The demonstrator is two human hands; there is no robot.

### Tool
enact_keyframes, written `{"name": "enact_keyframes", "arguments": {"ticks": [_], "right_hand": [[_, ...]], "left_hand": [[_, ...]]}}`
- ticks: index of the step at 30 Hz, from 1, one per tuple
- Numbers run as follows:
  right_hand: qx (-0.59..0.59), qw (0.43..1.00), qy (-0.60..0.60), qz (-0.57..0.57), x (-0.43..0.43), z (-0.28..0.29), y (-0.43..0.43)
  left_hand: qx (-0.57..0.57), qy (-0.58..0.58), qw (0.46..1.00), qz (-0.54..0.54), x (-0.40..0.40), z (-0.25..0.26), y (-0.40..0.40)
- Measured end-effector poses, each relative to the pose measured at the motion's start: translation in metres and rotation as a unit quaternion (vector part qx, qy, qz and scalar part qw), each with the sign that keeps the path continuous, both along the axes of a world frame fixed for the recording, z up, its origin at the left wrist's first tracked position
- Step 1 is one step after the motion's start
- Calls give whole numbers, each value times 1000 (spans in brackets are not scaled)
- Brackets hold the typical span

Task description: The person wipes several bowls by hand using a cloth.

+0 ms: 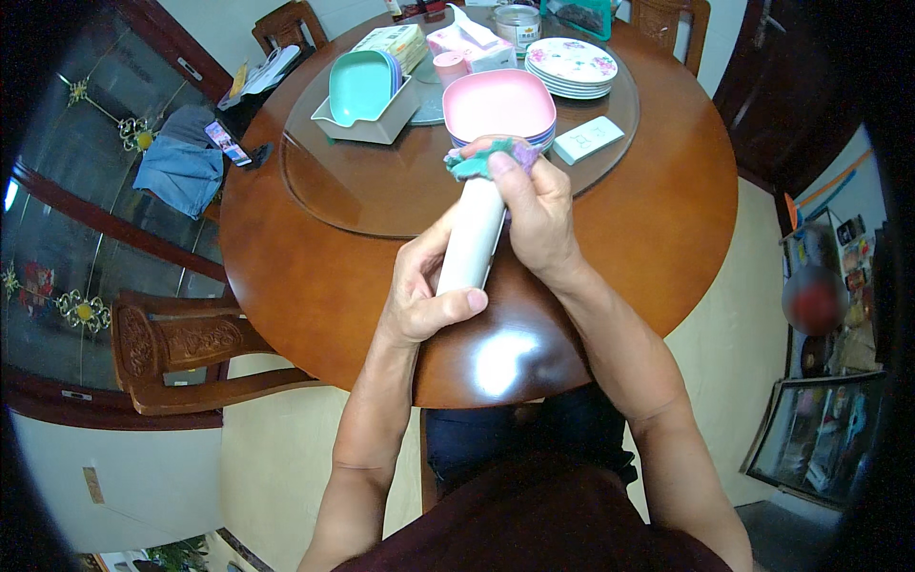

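A long white case-like object (472, 236) is held tilted above the near part of the table; I cannot tell exactly what it is. My left hand (429, 286) grips its lower end, the thumb lying across it. My right hand (537, 204) pinches a green and purple cloth (480, 163) against its upper end. The cloth covers that end, and some of my right fingers are hidden behind it. Just beyond the cloth stands a stack of rounded-square dishes with a pink one (499, 104) on top. A flat white box (589, 140) lies to its right.
The round wooden table (314, 286) carries a glass turntable (357, 204). On it are a grey bin (375, 125) holding green and blue dishes, tissue packs (472, 46), a jar (517, 27) and stacked floral plates (572, 64). A phone (229, 143) leans at the left edge, above a wooden chair (193, 343).
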State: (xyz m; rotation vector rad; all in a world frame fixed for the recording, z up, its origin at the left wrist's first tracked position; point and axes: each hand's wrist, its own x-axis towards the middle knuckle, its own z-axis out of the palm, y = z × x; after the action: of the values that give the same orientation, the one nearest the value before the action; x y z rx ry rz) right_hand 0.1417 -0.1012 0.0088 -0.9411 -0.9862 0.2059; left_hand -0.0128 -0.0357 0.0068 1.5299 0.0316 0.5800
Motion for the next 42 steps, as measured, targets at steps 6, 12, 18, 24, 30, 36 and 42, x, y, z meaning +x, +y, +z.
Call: {"name": "enact_keyframes", "arguments": {"ticks": [6, 12, 18, 24, 30, 36, 42], "right_hand": [[46, 957, -266, -109, 5, 3, -8], [66, 946, -299, -105, -6, -3, 2], [-79, 993, -84, -42, 2, -15, 9], [-158, 982, 94, 50, -11, -39, 23], [-45, 948, -306, -81, -56, -25, 11], [-65, 948, -292, -113, -26, -30, 20], [-38, 927, -365, -75, -42, -25, 9]], "left_hand": [[14, 51, 999, 10, -2, 1, 8], [-43, 16, 996, 78, 4, -6, -6], [-38, 27, 995, 86, -2, -13, -1], [-196, -137, 967, 95, -1, -15, 15], [-367, -259, 893, -20, 5, -19, 34], [-326, -187, 925, 63, 10, -11, 21], [-343, -224, 912, 29, 5, -14, 32]]}}
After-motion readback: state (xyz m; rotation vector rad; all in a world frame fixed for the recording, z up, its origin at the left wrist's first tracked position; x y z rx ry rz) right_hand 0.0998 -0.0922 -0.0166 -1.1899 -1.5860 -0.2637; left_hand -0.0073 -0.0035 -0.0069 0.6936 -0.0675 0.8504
